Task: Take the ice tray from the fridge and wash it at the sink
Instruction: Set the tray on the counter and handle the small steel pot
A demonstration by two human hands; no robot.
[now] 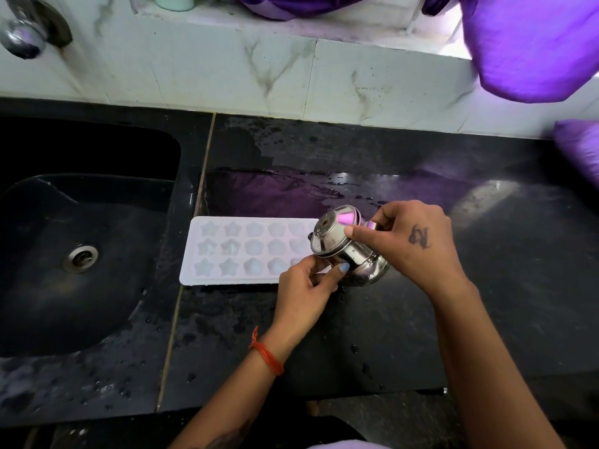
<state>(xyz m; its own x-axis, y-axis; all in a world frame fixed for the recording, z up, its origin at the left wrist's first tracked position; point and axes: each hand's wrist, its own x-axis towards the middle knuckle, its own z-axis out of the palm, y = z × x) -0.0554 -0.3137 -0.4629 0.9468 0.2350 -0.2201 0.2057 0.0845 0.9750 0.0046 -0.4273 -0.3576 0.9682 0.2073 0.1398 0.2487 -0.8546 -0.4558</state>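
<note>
Your left hand (304,286), an orange thread band at the wrist, grips the lower side of a small lidded steel pot (348,251) held tilted above the wet black stone counter (324,335). Your right hand (411,241) pinches its upper side, fingers curled. The white rectangular ice tray with star-shaped cells (240,251) lies flat on the counter, just right of the black sink (81,254). Purple cloth (531,43) hangs beyond.

Left grip (304,286) and right grip (408,241), fingers curled.
</note>
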